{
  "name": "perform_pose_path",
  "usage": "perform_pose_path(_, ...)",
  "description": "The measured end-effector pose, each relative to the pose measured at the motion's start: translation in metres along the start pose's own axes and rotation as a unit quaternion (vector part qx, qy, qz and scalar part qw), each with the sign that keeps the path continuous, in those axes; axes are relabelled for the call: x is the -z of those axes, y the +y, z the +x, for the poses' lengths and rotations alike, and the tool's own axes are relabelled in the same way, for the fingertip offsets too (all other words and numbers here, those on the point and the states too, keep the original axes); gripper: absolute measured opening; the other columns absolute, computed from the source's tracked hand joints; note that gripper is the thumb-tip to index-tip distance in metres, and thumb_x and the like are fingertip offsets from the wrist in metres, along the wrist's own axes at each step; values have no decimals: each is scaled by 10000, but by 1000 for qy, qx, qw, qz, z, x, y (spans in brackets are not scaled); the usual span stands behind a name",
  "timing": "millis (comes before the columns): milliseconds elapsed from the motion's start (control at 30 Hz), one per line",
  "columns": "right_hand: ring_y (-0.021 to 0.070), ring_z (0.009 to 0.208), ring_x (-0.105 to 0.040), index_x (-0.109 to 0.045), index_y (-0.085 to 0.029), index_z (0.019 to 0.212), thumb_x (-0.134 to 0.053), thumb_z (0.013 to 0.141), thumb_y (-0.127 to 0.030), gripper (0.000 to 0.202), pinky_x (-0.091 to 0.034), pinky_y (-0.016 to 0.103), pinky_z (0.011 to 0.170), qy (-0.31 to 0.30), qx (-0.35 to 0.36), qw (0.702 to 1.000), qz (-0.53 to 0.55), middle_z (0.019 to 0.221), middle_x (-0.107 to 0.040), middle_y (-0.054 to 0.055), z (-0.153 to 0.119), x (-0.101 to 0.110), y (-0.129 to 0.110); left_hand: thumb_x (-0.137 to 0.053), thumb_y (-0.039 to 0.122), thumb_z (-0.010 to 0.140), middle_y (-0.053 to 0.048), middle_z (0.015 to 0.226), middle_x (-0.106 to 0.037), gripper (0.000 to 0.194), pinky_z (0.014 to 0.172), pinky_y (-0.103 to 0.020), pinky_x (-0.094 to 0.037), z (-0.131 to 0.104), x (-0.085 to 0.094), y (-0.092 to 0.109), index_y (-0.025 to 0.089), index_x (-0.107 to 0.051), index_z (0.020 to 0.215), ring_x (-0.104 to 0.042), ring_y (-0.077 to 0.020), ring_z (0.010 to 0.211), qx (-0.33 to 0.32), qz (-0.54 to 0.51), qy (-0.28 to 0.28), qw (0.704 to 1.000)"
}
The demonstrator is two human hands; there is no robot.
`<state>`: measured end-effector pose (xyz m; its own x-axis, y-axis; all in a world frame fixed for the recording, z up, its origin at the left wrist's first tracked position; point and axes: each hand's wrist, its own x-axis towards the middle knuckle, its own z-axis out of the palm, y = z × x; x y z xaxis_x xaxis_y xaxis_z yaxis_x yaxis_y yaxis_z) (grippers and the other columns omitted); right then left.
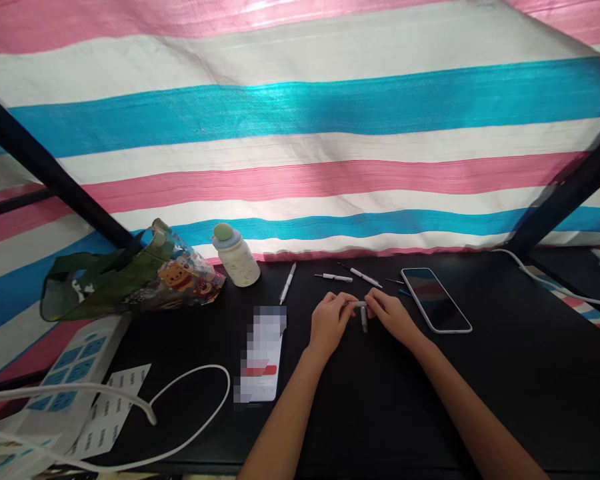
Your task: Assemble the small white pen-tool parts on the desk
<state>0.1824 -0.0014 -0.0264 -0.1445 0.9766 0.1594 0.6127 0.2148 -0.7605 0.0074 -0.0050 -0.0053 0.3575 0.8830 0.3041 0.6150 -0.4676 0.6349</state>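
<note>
Two hands, left (pixel 329 321) and right (pixel 393 316), fingertips pinching opposite ends of a short white pen piece (pixel 359 304), mid-table (pixel 370 413), right of the lit phone (pixel 266 357). Best worked level, ends in line, light grip, no sideways bending. Loose grey-white piece (pixel 364 320) lies just nearer; it could roll if knocked.

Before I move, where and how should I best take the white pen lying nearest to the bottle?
Probably pinch the white pen mid-barrel, from above and the right. It is slim and lies lengthwise away from you; its near end is close to the lit phone, and its right side faces your left hand.
</note>
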Motion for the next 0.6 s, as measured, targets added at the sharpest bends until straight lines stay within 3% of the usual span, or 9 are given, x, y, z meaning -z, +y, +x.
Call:
perform_pose_path(133,138,548,-548,-459,-201,584,-282,898,-452,439,-376,241,583,-1,-11,999,-37,545,-571,-4,0,0,1,-400,335,909,27,727,-621,223,725,-222,-407,0,-1,0,264,-599,980,-542,-135,835,0,-1,-11,1000)
perform_pose_path(367,139,568,-543,-535,-210,815,-357,884,-426,288,-375,234,580,-16,21,1000,5,593,-581,-20,-2,2,-7,-380,289,919,39,784,-650,229,730,-232,-413,2,0,-3,277,-577,1036,-527,-140,880,19,-10,7,1000)
perform_pose_path(600,125,557,-504,-480,-188,574,-322,887,-448,437,-343,228,579,-10,21,999,-46,557,-545,-11,0,6,-4,-446,280,893,15,882,-637,218,747,-234,-436,2,2,-3,292,-617,1027,-514,-140,889,-13,11,6,1000)
